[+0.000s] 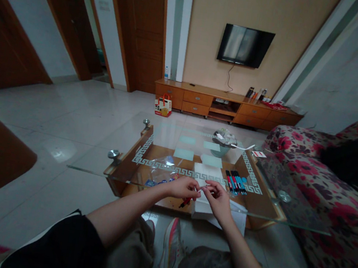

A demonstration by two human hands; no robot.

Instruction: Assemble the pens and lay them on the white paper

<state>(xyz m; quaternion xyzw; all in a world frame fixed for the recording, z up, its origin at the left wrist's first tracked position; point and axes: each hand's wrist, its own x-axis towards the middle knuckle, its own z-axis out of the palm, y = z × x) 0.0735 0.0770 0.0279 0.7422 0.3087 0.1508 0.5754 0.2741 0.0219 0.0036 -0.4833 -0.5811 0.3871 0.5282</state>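
Note:
My left hand and my right hand meet above the near edge of the glass table. The fingers of both are pinched close together around something small and pale, too small to name. Just right of my hands, several red, black and blue pens lie side by side on the glass. A clear plastic bag is to the left. Below my hands are a white box and a red and black item, partly hidden.
A mesh basket with a crumpled bag stands at the table's far side, near a red and white card. A floral sofa borders the right. Metal discs sit at the glass corners. My knees and shoes are below the near edge.

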